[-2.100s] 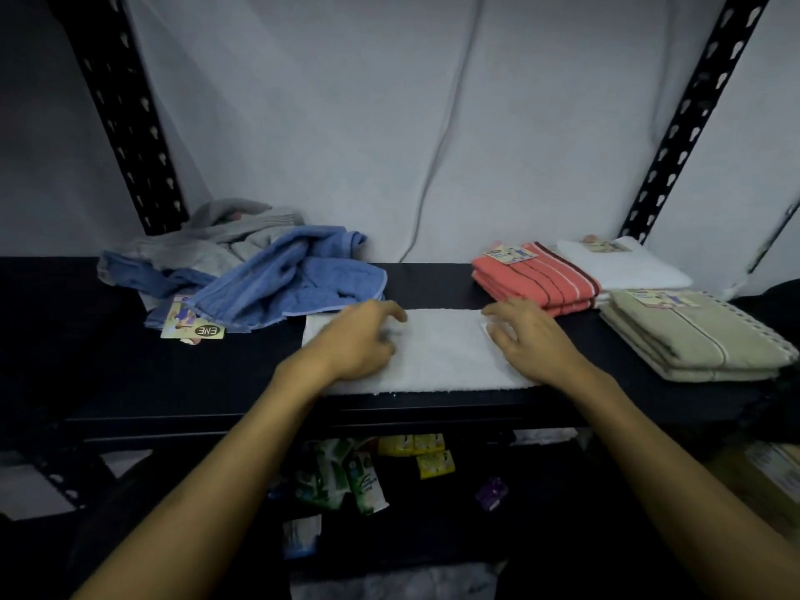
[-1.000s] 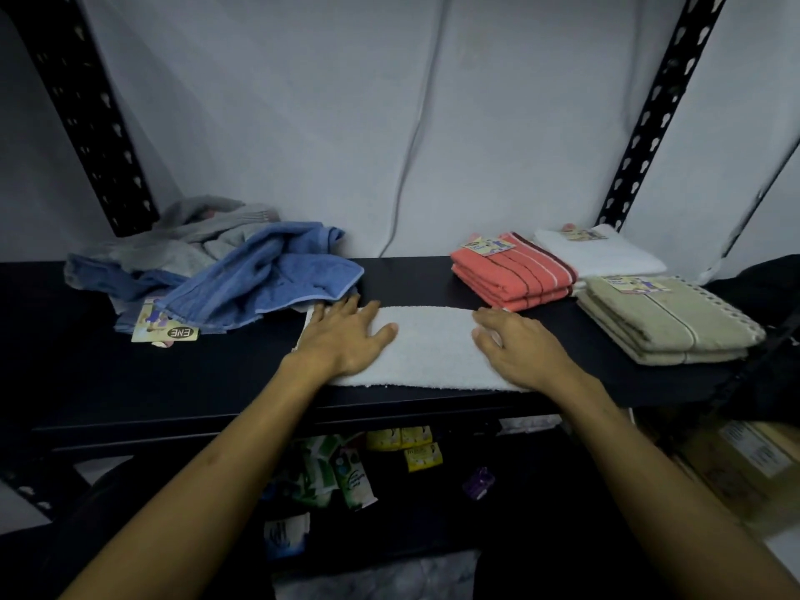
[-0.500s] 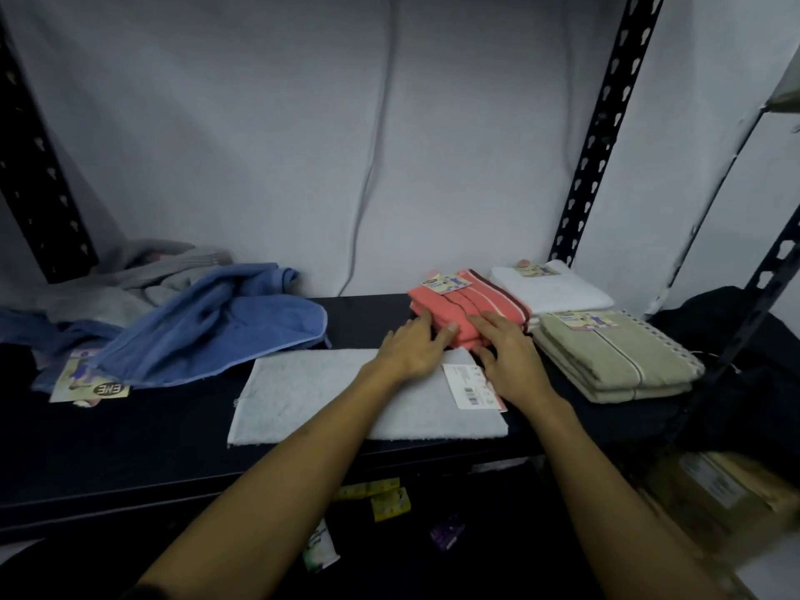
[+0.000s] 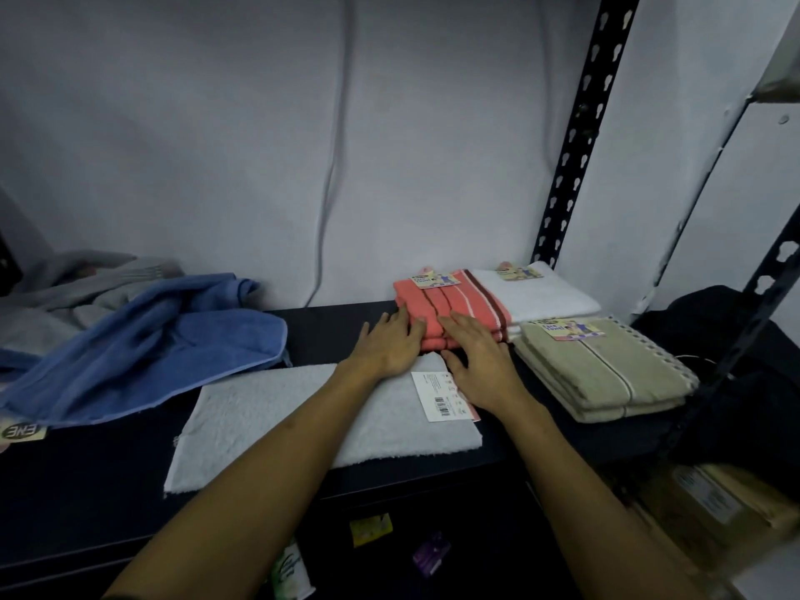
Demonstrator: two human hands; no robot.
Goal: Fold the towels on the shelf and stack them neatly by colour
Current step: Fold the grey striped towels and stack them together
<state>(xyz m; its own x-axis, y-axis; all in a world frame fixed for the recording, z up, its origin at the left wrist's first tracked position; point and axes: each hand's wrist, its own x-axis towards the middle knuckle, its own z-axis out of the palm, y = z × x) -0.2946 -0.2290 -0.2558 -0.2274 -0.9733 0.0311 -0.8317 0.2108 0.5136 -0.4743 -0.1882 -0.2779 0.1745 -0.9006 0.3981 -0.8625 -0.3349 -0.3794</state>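
Note:
A white towel point(image 4: 268, 417) lies flat, folded into a long strip, at the front of the black shelf point(image 4: 108, 491), its paper tag point(image 4: 437, 394) facing up at the right end. Behind that end sits a folded coral towel stack point(image 4: 450, 300). My left hand point(image 4: 387, 344) and my right hand point(image 4: 478, 359) lie with straight fingers against the front edge of the coral stack. A folded white towel point(image 4: 541, 292) and a folded beige stack point(image 4: 601, 365) sit to the right. Unfolded blue point(image 4: 143, 344) and grey point(image 4: 65, 292) towels are heaped at the left.
A black slotted upright point(image 4: 575, 136) rises behind the folded stacks, and a cable point(image 4: 333, 166) hangs down the wall. A loose label point(image 4: 21, 430) lies at the shelf's left front. Small packets point(image 4: 370, 530) and a cardboard box point(image 4: 714, 504) sit below the shelf.
Both hands left the white strip, where they pressed it flat, and moved right and back to the coral stack. The view swung to the right.

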